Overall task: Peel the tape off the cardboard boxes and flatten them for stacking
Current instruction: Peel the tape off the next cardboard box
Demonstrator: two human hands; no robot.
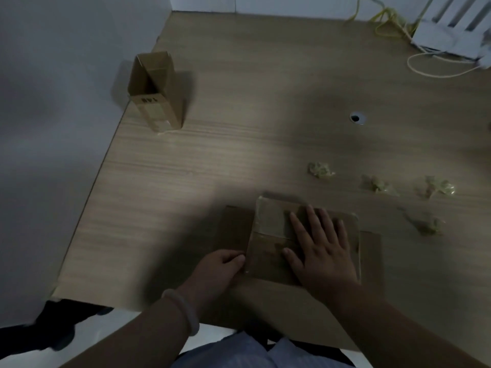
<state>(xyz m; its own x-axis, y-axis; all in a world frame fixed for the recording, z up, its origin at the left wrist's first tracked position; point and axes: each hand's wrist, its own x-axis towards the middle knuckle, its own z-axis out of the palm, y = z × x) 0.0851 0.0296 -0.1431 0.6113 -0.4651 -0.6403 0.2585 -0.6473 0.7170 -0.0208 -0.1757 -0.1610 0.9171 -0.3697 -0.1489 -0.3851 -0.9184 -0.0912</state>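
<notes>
A small taped cardboard box point(271, 235) lies flat near the table's front edge, on top of a larger flattened piece of cardboard point(369, 251). Clear tape point(273, 219) crosses the box's top. My right hand point(321, 245) rests palm down on the box with fingers spread. My left hand point(218, 266) sits at the box's near left corner, fingers curled and pinched against the edge there; what they hold is hard to make out. An upright, open narrow cardboard box point(156, 94) stands at the far left of the table.
Several crumpled tape wads point(320, 170) point(378, 184) point(438, 188) point(427, 223) lie to the right. A cable hole point(355, 118) is mid-table. Yellow cables point(385, 19) and a white device point(449, 35) occupy the far right corner. The table's left edge point(87, 197) drops to the floor.
</notes>
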